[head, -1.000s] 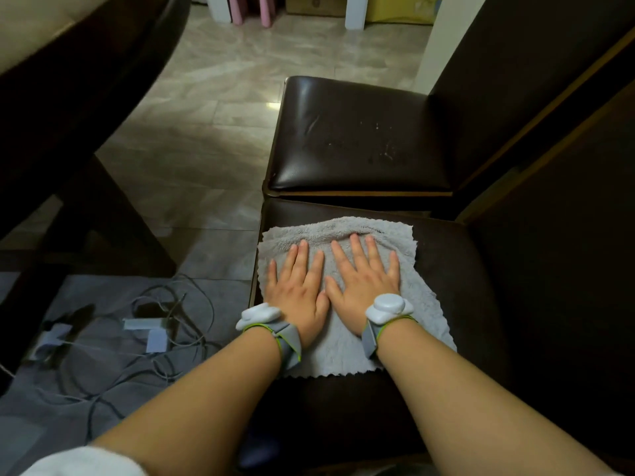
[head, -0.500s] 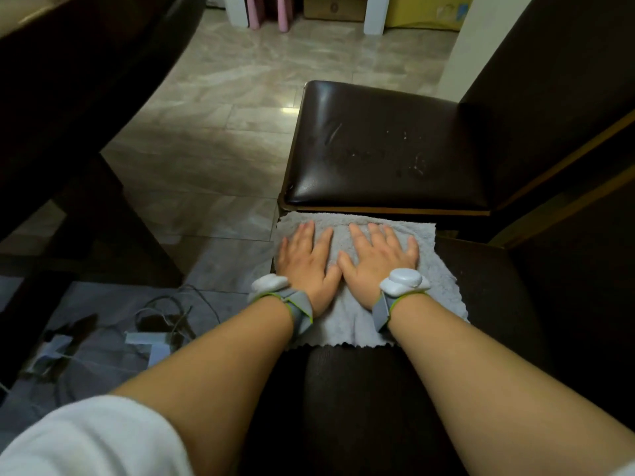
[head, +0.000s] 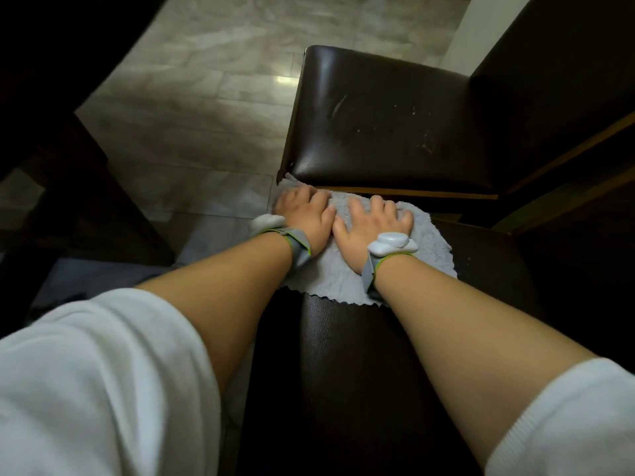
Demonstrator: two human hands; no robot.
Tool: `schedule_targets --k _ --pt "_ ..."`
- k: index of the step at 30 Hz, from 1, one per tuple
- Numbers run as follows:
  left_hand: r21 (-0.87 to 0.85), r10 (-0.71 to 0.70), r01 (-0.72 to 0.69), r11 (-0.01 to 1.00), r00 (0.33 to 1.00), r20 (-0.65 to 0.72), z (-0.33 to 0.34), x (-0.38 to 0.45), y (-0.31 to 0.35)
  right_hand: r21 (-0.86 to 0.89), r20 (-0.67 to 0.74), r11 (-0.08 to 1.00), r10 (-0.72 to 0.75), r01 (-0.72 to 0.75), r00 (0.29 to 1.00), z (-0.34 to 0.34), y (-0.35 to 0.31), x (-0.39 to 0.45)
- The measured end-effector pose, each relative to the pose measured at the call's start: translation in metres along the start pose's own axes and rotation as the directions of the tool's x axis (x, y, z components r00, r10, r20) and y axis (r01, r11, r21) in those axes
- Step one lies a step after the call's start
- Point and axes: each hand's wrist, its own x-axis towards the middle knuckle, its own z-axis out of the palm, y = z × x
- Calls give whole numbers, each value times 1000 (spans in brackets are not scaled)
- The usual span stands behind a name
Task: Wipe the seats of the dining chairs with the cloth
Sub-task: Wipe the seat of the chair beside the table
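No readable text, label or number shows anywhere.

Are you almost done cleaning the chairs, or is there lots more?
Not yet. Both hands, the left hand and the right hand, press the grey cloth flat at the far edge of the near seat, so that one is in hand. The far seat shows pale specks and a smear, so it looks unwiped.

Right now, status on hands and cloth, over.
Left hand and right hand flat, pressing grey cloth. Cloth at far edge of near seat. Far seat shows specks. Nothing in the way.
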Motion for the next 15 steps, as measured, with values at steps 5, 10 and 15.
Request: schedule_targets --k 5,10,15 --pt "-98 -152 168 981 977 150 -9 -46 4 39 135 999 13 -18 991 -9 -3 -4" --pt "-226 -205 264 938 945 254 -9 -118 8 29 180 1000 -11 5 984 -13 -9 -54" --pt "-265 -219 305 915 925 311 -1 -190 7 59 176 995 -94 85 980 -15 -16 -123"
